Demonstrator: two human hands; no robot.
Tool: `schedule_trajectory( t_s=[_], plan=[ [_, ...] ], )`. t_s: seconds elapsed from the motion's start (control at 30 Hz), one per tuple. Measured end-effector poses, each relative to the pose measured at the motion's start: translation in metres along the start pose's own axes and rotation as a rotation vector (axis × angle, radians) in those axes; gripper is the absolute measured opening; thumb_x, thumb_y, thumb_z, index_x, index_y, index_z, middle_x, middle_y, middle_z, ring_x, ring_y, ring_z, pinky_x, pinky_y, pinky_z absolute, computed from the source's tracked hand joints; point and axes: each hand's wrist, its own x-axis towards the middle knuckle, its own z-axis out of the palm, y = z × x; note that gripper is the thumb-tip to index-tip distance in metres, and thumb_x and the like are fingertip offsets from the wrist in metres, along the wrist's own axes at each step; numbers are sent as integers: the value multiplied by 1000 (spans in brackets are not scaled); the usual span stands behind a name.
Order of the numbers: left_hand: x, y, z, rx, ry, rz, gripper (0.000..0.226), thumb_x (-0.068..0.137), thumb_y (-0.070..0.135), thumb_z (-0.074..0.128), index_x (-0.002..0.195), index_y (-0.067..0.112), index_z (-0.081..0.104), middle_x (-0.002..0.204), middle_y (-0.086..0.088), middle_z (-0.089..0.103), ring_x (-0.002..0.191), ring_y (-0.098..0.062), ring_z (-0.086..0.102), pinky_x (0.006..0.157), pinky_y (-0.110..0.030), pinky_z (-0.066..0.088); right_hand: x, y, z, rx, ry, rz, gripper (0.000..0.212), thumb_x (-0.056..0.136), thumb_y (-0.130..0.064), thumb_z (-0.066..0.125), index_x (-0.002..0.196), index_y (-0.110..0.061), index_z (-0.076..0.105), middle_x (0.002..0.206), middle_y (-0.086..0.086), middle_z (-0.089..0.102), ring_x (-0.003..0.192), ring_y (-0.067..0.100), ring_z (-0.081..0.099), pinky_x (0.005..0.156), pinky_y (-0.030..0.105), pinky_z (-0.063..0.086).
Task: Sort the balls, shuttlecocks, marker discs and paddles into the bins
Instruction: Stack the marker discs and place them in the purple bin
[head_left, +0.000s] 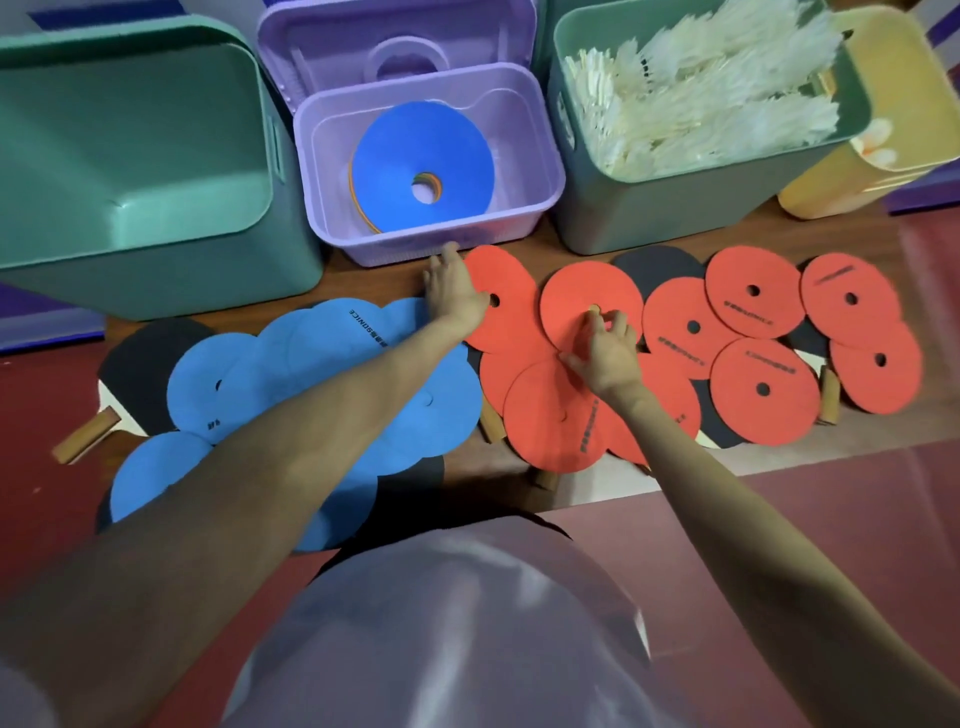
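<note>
Several red marker discs (753, 291) and several blue marker discs (332, 374) lie overlapping on the wooden strip, covering black paddles (140, 374) with wooden handles. My left hand (454, 293) rests flat on the edge of a red disc (506, 306) in front of the purple bin (431, 244). My right hand (602, 343) pinches a red disc (576, 296) at its centre hole. The purple bin holds a blue disc (415, 156) on top of other discs.
An empty green bin (156, 249) stands at the left. A green bin (649, 208) full of white shuttlecocks (701, 93) stands right of the purple one. A yellow bin (831, 192) is at the far right. Red floor lies in front.
</note>
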Motion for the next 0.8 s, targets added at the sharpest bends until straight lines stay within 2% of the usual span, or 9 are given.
schedule_trajectory(
  t_s=[0.13, 0.2, 0.23, 0.37, 0.43, 0.53, 0.63, 0.7, 0.8],
  plan=[
    [-7, -6, 8, -440, -20, -161, 38, 69, 9, 78, 102, 10, 59, 101, -10, 67, 95, -28, 64, 85, -39, 54, 2, 2, 1, -36, 37, -30, 70, 82, -29, 69, 136, 0, 37, 129, 25, 37, 113, 44, 41, 98, 45, 35],
    [-19, -5, 9, -538, -127, -212, 11, 80, 12, 73, 83, 13, 63, 83, -6, 67, 77, -23, 64, 72, -33, 55, 4, 3, 0, -13, 42, -46, 64, 77, -28, 71, 126, 2, 43, 122, 23, 40, 108, 43, 45, 91, 45, 41],
    [-26, -5, 9, -537, -165, -214, 4, 85, 13, 68, 84, 12, 64, 83, -7, 67, 76, -22, 63, 71, -34, 54, 4, 3, -1, -9, 45, -62, 61, 75, -28, 72, 121, 3, 46, 119, 22, 41, 106, 41, 46, 86, 44, 44],
    [-40, -5, 6, -474, -164, -123, 26, 97, 9, 48, 120, 4, 60, 117, -11, 65, 104, -25, 61, 89, -34, 50, 5, 3, -10, -61, 38, -116, 56, 70, -34, 75, 108, 1, 52, 113, 16, 45, 103, 36, 49, 72, 40, 45],
    [-45, -3, 2, -548, -151, -125, 31, 99, 8, 44, 127, 5, 57, 122, -9, 63, 105, -21, 59, 91, -31, 48, 6, 2, -15, -74, 41, -114, 53, 70, -40, 73, 103, -2, 55, 109, 14, 47, 95, 35, 54, 65, 37, 44],
    [-52, -2, -5, -648, -124, -136, 27, 100, 9, 45, 123, 5, 58, 111, -7, 66, 95, -16, 62, 88, -30, 52, 2, -1, -22, -51, 119, -150, 33, 78, -38, 64, 91, -8, 64, 99, 11, 56, 88, 35, 59, 61, 34, 40],
    [-60, -4, -17, -739, -127, -144, 22, 100, 8, 43, 117, 9, 58, 84, 8, 64, 65, 5, 63, 62, -12, 52, -7, -6, -26, 54, 262, -153, 20, 84, -26, 57, 89, -9, 69, 93, 12, 59, 82, 37, 59, 57, 34, 37],
    [-66, -6, -26, -803, -142, -194, 19, 101, 9, 42, 114, 13, 56, 76, 10, 64, 59, 4, 64, 57, -13, 51, -13, -7, -31, 208, 415, -91, 19, 85, -20, 58, 89, -7, 71, 91, 13, 61, 79, 37, 60, 58, 35, 39],
    [-75, -9, -35, -932, -202, -310, 20, 102, 16, 42, 117, 10, 54, 71, 7, 70, 65, -4, 67, 59, -21, 53, -22, -9, -40, 470, 614, -89, 17, 82, -12, 57, 86, -5, 72, 82, 13, 63, 71, 30, 59, 61, 31, 37]
  ],
)
